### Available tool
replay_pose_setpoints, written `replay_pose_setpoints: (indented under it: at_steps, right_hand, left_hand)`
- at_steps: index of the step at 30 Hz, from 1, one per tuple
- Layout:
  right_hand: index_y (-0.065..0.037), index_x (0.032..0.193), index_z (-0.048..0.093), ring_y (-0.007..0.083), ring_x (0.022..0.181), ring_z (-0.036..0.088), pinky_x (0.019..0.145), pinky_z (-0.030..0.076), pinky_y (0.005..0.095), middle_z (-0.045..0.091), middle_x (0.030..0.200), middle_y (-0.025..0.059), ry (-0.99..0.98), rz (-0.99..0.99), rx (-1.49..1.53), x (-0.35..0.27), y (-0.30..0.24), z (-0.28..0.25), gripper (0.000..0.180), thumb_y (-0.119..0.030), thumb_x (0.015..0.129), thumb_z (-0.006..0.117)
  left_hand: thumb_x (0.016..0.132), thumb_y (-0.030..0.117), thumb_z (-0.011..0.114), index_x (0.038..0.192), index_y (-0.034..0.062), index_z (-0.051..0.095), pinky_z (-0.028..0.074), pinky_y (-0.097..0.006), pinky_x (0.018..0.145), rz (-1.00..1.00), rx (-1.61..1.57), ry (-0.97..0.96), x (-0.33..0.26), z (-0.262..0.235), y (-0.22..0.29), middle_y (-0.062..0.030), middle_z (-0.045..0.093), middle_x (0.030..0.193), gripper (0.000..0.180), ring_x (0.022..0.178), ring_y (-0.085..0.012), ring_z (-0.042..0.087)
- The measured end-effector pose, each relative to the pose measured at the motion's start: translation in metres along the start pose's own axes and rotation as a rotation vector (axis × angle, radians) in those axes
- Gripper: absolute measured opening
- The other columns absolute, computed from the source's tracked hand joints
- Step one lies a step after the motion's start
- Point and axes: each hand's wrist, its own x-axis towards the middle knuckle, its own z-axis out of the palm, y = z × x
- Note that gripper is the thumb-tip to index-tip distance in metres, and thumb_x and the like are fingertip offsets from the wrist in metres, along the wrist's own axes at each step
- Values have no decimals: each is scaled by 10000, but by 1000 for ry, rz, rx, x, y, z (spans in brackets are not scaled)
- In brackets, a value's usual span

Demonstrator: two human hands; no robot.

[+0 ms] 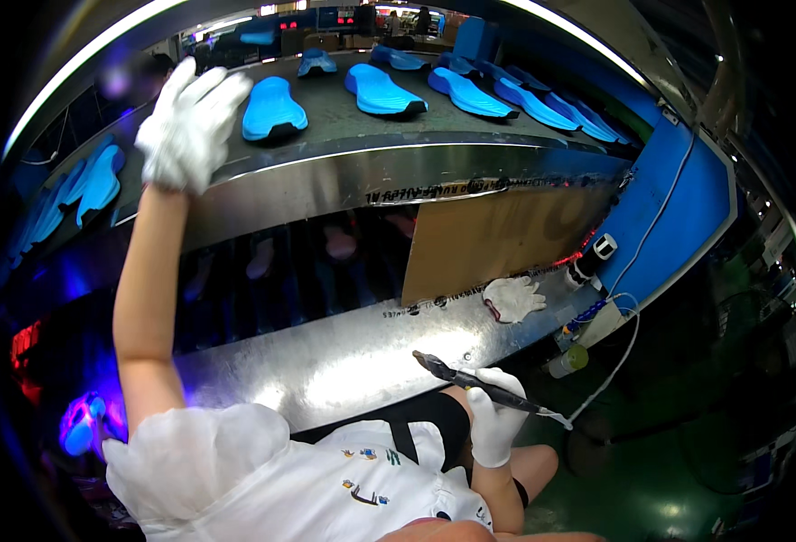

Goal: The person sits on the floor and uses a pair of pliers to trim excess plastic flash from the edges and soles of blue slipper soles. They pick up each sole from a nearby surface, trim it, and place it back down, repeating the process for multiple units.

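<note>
My left hand (190,126), in a white knit glove, reaches up over the front edge of the dark conveyor belt (344,122). Its fingers are extended with nothing visible in them. Just right of it lies a blue shoe sole (273,110) with a black patch at its near end; hand and sole look very close, and I cannot tell whether they touch. Low at the right, my right hand (497,420), also gloved in white, is closed around a slim black pen-shaped tool (470,377). The tool's tapered tip points left, over the metal ledge, and a pale cord-like piece trails from its other end.
Several more blue soles (381,90) lie along the belt, others (100,183) at the far left. A spare white glove (513,299) rests on the metal ledge (325,370) near a cardboard sheet (497,239). A blue machine panel (678,217) with a hanging cable stands at right.
</note>
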Motion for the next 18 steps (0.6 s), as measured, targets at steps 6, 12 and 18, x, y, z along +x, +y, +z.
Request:
replay_pose_setpoints:
  at_steps: [6,12,18]
  right_hand:
    - [62,1083,624,94,836,625,744,497,208,669,972,75,-27,167,10,0,6,-2,256,24,844,707]
    - [49,1032,647,103,790,618,719,482,217,683,927,83,-102,148,-25,3,7,13,215,-13,837,715]
    - [40,1069,622,84,669,600,611,470,200,681,922,89,76,157,-128,-7,20,-6,208,-51,890,675]
  left_hand:
    - [913,174,486,1298,84,567,459,-431,1010,-212,2754,578,-102,49,73,-185,523,1375,404,1218,-379,536]
    - [923,252,591,1232,19,591,469,-395,967,-48,2587,538,-150,-94,158,-211,627,1215,387,1153,-374,586]
    - [894,57,630,1109,-22,627,483,-389,949,654,1826,489,-150,11,-35,-174,646,1156,229,1060,-310,624]
